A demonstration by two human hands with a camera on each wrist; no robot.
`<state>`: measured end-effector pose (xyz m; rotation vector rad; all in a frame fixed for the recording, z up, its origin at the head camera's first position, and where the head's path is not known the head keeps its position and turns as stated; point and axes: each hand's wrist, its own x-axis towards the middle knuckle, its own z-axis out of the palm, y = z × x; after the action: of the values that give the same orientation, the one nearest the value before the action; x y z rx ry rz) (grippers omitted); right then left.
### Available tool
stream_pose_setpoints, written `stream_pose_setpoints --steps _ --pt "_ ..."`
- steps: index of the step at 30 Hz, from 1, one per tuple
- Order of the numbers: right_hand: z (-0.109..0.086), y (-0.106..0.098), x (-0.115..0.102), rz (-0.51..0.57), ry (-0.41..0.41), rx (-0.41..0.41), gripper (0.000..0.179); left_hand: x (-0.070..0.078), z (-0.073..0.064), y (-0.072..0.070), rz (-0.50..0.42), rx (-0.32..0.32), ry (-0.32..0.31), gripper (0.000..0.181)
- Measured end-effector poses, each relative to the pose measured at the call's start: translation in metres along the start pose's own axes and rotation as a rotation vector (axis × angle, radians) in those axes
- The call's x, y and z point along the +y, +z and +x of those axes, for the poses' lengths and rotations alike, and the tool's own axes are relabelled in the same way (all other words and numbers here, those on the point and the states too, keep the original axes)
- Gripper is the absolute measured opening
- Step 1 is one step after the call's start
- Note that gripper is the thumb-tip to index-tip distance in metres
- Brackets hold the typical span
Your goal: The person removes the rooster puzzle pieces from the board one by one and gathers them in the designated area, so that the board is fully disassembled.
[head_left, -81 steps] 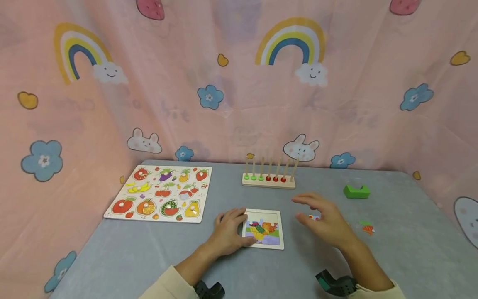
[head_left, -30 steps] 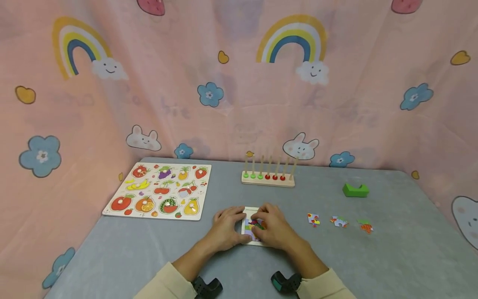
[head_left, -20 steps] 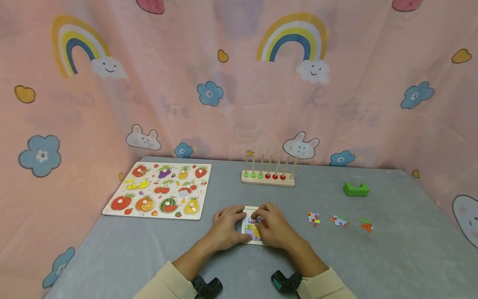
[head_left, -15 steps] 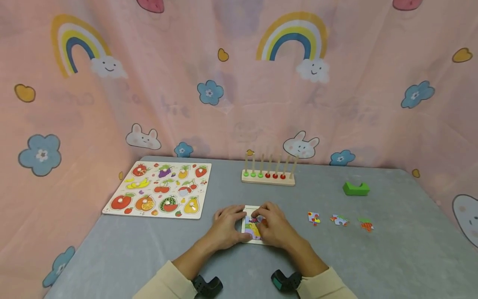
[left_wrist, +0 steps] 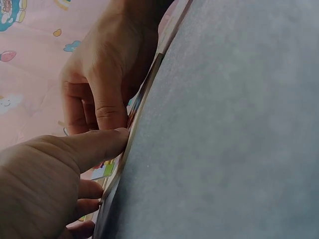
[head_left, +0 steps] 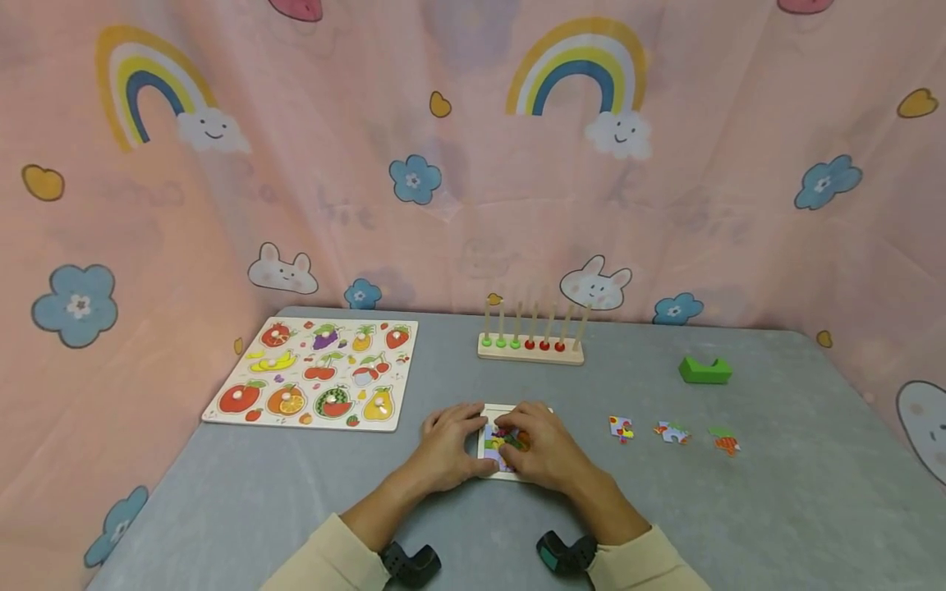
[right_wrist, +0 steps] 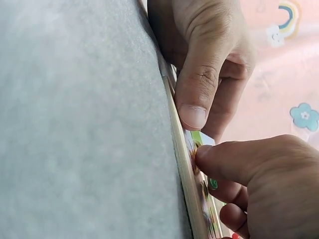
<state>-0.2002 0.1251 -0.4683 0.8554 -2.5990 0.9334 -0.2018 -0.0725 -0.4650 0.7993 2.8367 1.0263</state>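
A small square jigsaw puzzle in a pale wooden tray (head_left: 510, 477) lies on the table in front of me. My left hand (head_left: 447, 451) grips its left side, thumb near the front rim and fingers spread toward the back. Over the picture, my right hand (head_left: 543, 447) has thumb and fingertips bent together on a colourful puzzle piece (head_left: 512, 441), pinching it. Both thumbs nearly meet at the tray in the right wrist view, where a green-and-white corner of the picture (right_wrist: 203, 137) shows between them. The right hand hides the tray's right half.
Right of the tray lie three loose puzzle pieces: one yellow and red (head_left: 622, 428), one light blue (head_left: 672, 433), one orange and green (head_left: 726, 442). A green block (head_left: 705, 371) stands behind them. A bead-and-peg rack (head_left: 530, 351) is at the back, a fruit puzzle board (head_left: 314, 373) at left.
My right hand has come left from above the loose pieces onto the puzzle, and its fingertips have since shifted slightly there. My left hand has stayed at the tray's left side.
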Motion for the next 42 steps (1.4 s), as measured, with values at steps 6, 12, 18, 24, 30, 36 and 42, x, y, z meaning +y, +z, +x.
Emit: stream_pose_setpoints --steps 6,12,18,24,30,36,42 --pt "0.0013 0.0015 -0.0005 -0.007 0.014 -0.017 0.026 -0.0013 0.0005 -0.0006 -0.002 0.004 0.004 0.061" --pt "0.0022 0.0032 0.0006 0.01 -0.029 0.026 0.024 -0.0029 -0.0004 0.001 0.015 0.025 0.001 0.055" --pt "0.0012 0.0024 0.0011 0.053 -0.05 0.041 0.023 0.0001 -0.0013 0.0006 0.022 0.029 -0.01 0.055" --pt "0.0014 0.0029 0.0019 0.091 -0.104 0.095 0.021 0.0006 0.0001 0.0014 0.03 0.034 -0.006 0.054" --pt "0.0018 0.0033 0.0037 0.09 -0.136 0.118 0.022 0.0006 0.0013 0.0025 0.037 0.034 -0.007 0.055" --pt "0.0 0.0018 0.0028 0.057 -0.076 0.04 0.029 0.0012 0.0012 0.0027 0.043 0.031 -0.01 0.056" --pt "0.0005 -0.0001 0.0002 0.033 -0.024 0.001 0.032 0.0012 0.0008 0.0029 0.038 0.035 -0.006 0.056"
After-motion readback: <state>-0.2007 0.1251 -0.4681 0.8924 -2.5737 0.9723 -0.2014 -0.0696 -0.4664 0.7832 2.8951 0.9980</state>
